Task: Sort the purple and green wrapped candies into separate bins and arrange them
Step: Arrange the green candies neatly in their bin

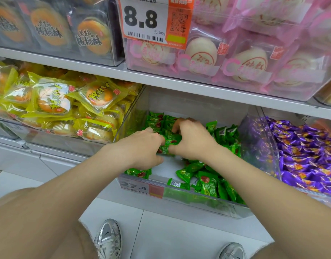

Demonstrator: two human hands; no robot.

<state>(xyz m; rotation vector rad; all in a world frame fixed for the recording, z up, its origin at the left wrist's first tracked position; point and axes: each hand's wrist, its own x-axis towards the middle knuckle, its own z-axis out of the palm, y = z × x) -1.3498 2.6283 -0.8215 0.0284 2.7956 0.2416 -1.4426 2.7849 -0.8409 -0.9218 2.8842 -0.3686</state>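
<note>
Clear, rigid plastic forms the middle bin [198, 201], and the green candies [207, 182], small pillow-shaped pieces in glossy, crinkled foil, are kept in it. A loose heap lies at its near right, a tidier packed row [157, 120] stands at its far left, and bare white floor is left between them. Just to the right, a second bin [261, 146] of the same clear plastic is filled with purple candies [310, 156] in shiny wrappers with pinched ends. No purple is seen among the green, nor green among the purple, so the sorting is judged largely done and arranging is taken to be the step in hand. On the left, yellow packets [50, 98] of thin film, each round a flat, round pastry, are piled in a third bin.

Over the middle of the green bin, a small bunch [170, 142] of green candies is gripped from both sides. The left hand [142, 148] is curled round it with fingers and thumb. The right hand [192, 141], just beside it, is curled over the far side, with its fingertips partly hidden among wrappers.

Next, the bunch would need to be squared and set against the far row. Light, even pressure is called for, since the slick foil is likely to slide.
</note>
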